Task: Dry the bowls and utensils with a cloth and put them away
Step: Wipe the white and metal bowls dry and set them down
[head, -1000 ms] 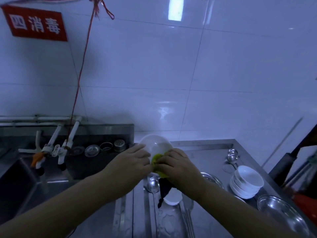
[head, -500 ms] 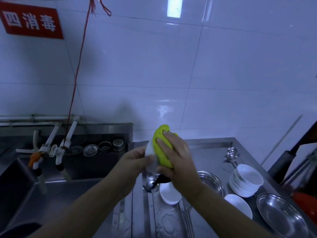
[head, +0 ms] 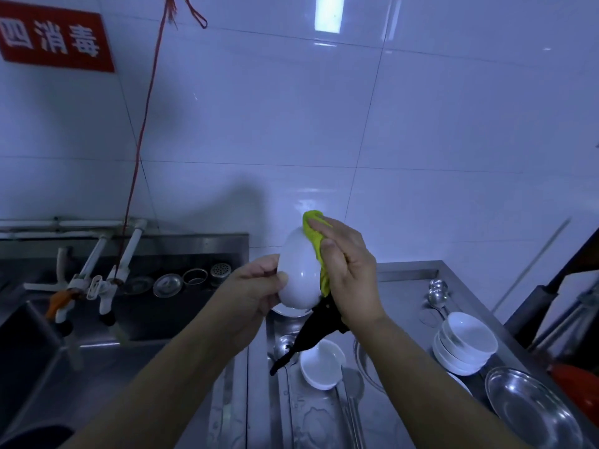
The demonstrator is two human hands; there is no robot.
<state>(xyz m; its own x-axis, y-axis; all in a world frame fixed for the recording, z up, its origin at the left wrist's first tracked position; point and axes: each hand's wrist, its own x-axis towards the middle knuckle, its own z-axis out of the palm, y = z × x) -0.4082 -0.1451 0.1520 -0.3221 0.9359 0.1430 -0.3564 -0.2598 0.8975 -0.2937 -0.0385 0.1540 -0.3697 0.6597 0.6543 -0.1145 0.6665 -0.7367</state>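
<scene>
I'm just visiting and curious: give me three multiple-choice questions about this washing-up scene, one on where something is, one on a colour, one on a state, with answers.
1. Where does the stack of white bowls stand?
A. in the sink
B. on the steel counter at the right
C. on the wall pipe

2. What colour is the cloth at its top?
A. yellow-green
B. red
C. white

3. How is the held bowl kept?
A. lying flat on the counter
B. lifted and tipped on edge between both hands
C. resting on the stack

Answers: 1 B, it stands on the counter beside the steel plate. 2 A, bright against the right hand. 3 B, the left hand grips its rim.
</scene>
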